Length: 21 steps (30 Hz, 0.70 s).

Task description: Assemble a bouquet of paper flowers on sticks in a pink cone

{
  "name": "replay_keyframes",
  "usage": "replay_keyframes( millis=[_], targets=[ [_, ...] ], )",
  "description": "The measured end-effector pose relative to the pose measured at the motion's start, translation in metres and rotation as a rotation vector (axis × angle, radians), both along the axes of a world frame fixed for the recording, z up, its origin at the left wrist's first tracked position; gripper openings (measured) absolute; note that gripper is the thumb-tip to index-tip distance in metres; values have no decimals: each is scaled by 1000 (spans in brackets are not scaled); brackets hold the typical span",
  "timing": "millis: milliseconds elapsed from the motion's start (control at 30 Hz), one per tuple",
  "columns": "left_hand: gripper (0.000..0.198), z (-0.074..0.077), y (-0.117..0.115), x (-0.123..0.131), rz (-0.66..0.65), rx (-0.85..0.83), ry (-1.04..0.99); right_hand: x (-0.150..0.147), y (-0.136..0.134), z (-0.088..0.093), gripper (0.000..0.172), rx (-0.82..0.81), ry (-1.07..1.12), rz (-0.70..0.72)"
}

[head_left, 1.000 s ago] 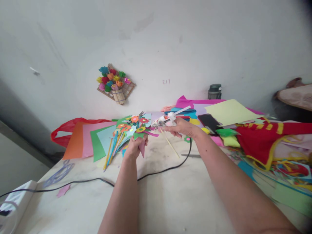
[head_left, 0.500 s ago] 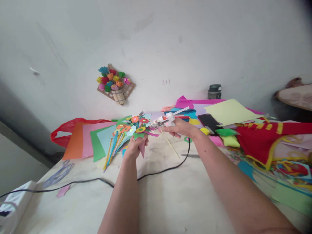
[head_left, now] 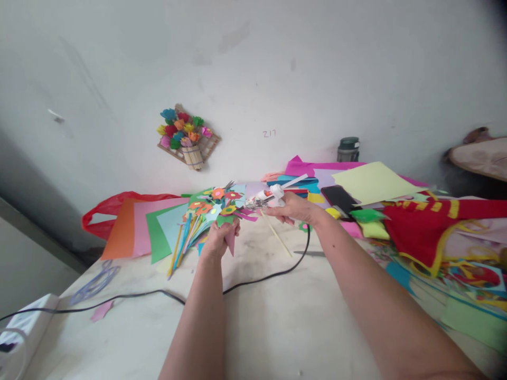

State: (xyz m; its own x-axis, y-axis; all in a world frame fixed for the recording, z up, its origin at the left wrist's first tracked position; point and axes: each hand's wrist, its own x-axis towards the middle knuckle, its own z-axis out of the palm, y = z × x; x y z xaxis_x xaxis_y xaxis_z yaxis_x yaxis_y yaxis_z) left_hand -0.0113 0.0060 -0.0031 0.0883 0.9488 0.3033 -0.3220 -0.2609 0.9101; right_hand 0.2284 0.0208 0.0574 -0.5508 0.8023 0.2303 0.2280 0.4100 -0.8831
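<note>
My left hand is closed around a pink paper cone, with green paper showing above my fingers. Paper flowers in orange, red, yellow and pale blue cluster just over that hand; which of them belong to the cone I cannot tell. In my right hand is a white hot glue gun, its nozzle pointing left at the flowers. A whitish glue stick sticks out of its back, and a black cord runs from it across the table. Whether the nozzle touches paper is unclear.
Coloured paper sheets and paper-wrapped sticks lie left. A phone, red cloth and paper scraps crowd the right. Scissors and a thin stick lie near the middle. A power strip sits at left front.
The glue gun's nozzle has shifted very slightly to the right, away from the flowers. My left hand keeps its hold on the cone almost unmoved.
</note>
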Motion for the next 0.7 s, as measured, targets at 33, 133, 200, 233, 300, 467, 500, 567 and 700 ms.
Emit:
replay_keyframes(
  millis=[33, 133, 200, 233, 300, 467, 500, 567, 700],
  targets=[
    [20, 0, 0, 0, 7, -2, -4, 0, 0, 0, 35, 5, -3, 4],
    [20, 0, 1, 0, 27, 0, -20, 3, 0, 0, 35, 10, -12, 18],
    [22, 1, 1, 0, 50, 3, -37, 5, 2, 0, 34, -4, -9, 32],
    [23, 1, 0, 0, 64, 2, -46, 6, 2, 0, 34, -14, -3, 41],
    [27, 2, 0, 0, 79, -9, -55, 9, 3, 0, 34, -28, 20, 53],
    [27, 4, -2, 0, 29, -49, -54, 13, 1, 3, 33, -60, 79, 33],
    [26, 4, -2, 0, 32, -52, -51, 14, 1, 4, 32, -66, 85, 32],
    [25, 2, -1, -1, 54, -55, -43, 16, -1, 5, 30, -64, 86, 29],
    [29, 2, -1, -3, 78, -49, -66, 20, -3, 6, 30, -59, 126, 6]
  ],
)
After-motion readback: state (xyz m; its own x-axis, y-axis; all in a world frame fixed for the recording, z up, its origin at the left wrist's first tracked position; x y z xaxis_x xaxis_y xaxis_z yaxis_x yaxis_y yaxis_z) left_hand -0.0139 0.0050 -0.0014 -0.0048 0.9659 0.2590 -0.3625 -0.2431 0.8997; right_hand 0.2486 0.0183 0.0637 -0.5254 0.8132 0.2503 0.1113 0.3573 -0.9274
